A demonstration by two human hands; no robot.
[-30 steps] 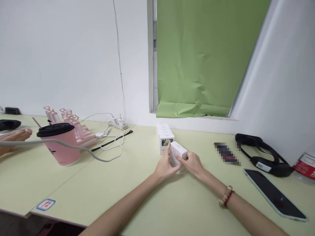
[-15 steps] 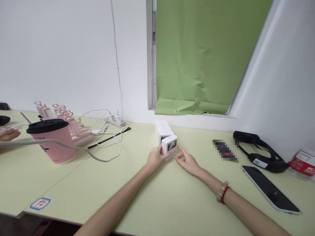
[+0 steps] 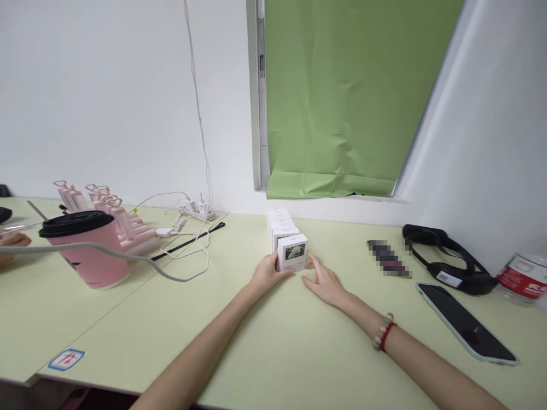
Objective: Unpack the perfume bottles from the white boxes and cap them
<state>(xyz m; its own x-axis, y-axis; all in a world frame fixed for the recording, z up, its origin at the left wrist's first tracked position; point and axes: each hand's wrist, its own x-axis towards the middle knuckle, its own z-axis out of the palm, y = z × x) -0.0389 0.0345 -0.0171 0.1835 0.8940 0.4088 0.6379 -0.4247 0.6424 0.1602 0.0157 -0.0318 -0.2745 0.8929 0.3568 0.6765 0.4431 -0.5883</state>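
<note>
A small white box point(image 3: 292, 259) with a picture of white flowers on its front stands upright on the table. My left hand point(image 3: 267, 274) grips its left side, the thumb along the bottom front and the other fingers partly hidden behind. By the box's right edge is my right hand point(image 3: 323, 283), its fingers apart and holding nothing; whether a fingertip touches the box I cannot tell. Behind the held box, a row of similar white boxes point(image 3: 280, 220) runs back toward the wall.
Left are a pink cup with black lid point(image 3: 96, 256), pink heart-topped items point(image 3: 122, 219), a power strip point(image 3: 197, 213) and a black strap point(image 3: 188, 241). Right lie a phone point(image 3: 468, 324), a pixelated item point(image 3: 388, 259), a black headset point(image 3: 464, 279) and a red-labelled bottle point(image 3: 523, 279). Another person's hand point(image 3: 12, 244) shows far left.
The front box has turned from tilted to nearly square, facing me, close against the row. My right hand's fingers have opened out from a curled pose. The view shifted slightly.
</note>
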